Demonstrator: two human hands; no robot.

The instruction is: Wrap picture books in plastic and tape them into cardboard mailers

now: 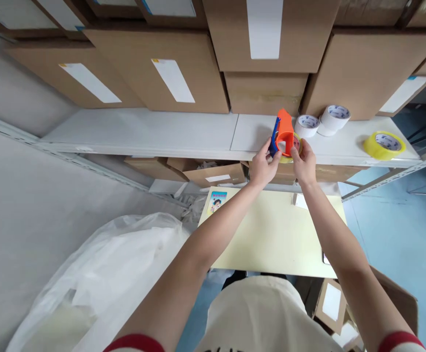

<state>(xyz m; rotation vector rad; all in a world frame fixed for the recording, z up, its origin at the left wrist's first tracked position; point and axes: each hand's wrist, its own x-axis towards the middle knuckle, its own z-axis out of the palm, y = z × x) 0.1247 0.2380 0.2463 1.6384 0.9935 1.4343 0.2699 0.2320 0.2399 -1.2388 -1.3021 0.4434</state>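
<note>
Both my arms reach forward over the pale yellow table to the front edge of the grey shelf. Between my hands is an orange and blue tape dispenser (285, 124), with a roll of yellow tape (295, 144) at its right side. My left hand (264, 166) grips the blue left side of the dispenser, thumb and fingers closed. On the other side, my right hand (304, 164) pinches the tape roll and the dispenser's right edge. Just behind them stand white tape rolls (307, 126), two of them stacked.
Another yellow tape roll (384, 145) lies at the shelf's (154, 129) right end. Cardboard boxes (183, 73) line its back. Below, the table (271, 234) carries a small picture card (217, 201). A large white plastic bag (117, 274) stands left; open cartons (332, 303) sit lower right.
</note>
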